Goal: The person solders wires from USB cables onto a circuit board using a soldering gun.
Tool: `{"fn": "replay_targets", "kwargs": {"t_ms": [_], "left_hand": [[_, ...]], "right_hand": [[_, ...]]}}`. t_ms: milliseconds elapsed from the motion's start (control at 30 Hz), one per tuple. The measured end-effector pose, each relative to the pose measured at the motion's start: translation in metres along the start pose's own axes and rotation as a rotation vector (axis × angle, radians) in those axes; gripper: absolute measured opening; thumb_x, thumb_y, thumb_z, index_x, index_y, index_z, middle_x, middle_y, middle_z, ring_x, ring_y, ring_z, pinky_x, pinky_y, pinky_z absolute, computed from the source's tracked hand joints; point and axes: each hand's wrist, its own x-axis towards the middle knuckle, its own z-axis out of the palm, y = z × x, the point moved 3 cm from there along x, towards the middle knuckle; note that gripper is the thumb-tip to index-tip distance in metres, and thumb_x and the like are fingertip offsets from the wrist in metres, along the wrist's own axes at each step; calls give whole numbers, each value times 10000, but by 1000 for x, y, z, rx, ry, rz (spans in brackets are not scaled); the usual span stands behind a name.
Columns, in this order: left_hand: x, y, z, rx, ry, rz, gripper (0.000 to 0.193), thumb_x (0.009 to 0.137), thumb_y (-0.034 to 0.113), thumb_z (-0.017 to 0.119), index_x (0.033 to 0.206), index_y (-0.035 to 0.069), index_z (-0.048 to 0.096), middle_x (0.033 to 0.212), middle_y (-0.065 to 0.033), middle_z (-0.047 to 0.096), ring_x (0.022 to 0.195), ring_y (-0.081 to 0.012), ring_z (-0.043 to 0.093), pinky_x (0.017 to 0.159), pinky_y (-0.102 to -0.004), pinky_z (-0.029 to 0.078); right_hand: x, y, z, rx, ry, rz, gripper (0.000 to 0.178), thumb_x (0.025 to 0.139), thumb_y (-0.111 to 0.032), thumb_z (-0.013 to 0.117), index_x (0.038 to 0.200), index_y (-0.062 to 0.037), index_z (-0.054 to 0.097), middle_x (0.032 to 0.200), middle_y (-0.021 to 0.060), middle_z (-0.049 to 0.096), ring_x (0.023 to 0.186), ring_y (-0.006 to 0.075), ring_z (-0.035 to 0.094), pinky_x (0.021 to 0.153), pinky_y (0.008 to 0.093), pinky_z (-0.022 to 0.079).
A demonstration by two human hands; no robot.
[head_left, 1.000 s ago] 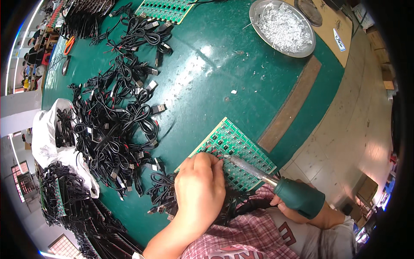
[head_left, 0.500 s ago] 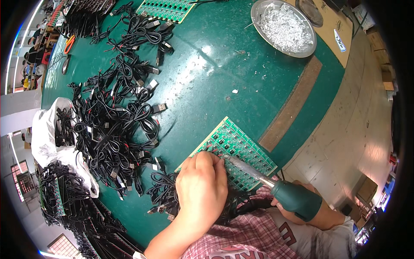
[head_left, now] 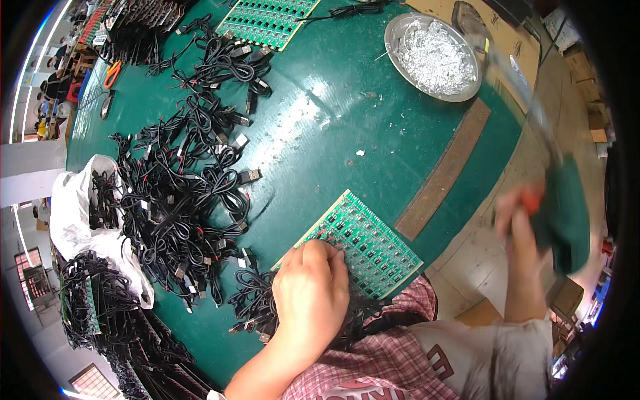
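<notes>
Green bench [head_left: 373,133] | your left hand [head_left: 310,287] pins cable on board [head_left: 373,243] | right hand [head_left: 527,227] fisted on iron [head_left: 563,207], blurred | risk: hot tip swings wide, burns fingers.

Packaging on the bench's left edge
A crumpled white plastic bag [head_left: 70,220], seemingly holding black cables [head_left: 100,197], lies open.

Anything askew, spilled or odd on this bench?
The right hand and its green-handled soldering iron are motion-blurred off the table's right edge. Small pale flecks lie scattered on the green tabletop. Black cables sit in a tangled heap.
</notes>
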Motion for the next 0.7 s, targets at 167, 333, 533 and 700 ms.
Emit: {"fn": "replay_targets", "kwargs": {"t_ms": [167,333,533,700], "left_hand": [[-1,-7,-2,0,8,-25,115,827,55,702,827,2,600,773,-163,648,732,-361,628,670,-443,489],[8,-8,-8,-148,-94,-84,94,831,26,688,833,-34,615,752,-164,640,661,-294,627,639,-374,491],[5,-8,-6,-113,-62,-61,101,815,32,707,830,-16,620,746,-138,630,662,-272,619,635,-368,493],[2,-2,-3,19,9,21,134,779,44,740,794,19,609,758,-111,620,700,-293,589,645,-401,477]], "right_hand": [[0,-5,9,43,67,121,238,887,-231,677,997,-20,652,739,21,590,516,72,493,456,235,366],[-47,-20,6,-143,-879,141,398,820,-125,696,1199,-50,605,756,54,684,742,190,669,664,335,534],[-113,-1,16,-328,-897,82,304,713,-188,775,1008,-149,718,877,13,708,747,212,652,563,343,527],[-120,4,11,-340,-880,-22,283,704,-201,783,977,-159,725,883,15,690,737,204,636,535,328,520]]}}
